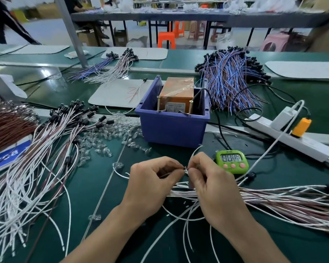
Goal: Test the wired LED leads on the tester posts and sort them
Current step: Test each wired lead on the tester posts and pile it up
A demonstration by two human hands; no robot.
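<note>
The lead [185, 168] is in the air just over the green table [95, 186], in front of the person and between both hands. The left hand [152, 185] pinches it with curled fingers from the left side. The right hand [211, 188] pinches it from the right side, so the fingertips of the two hands almost meet on its dark end. A white wire bends upward from this place.

Under the right hand lies a bundle [283, 202] of white and pink leads, which goes out to the right. Just beside the right hand, behind it, stands a green timer [232, 161].

Further back is a blue bin [171, 128]. The orange tester [177, 95] sits in it, and its two posts [190, 108] stand upright at the front. The lead is apart from them.

On the left is a large pile [36, 158] of white leads with black ends, and clear LEDs [106, 137] lie loose between the pile and the bin. A white power strip [289, 135] lies on the right.
</note>
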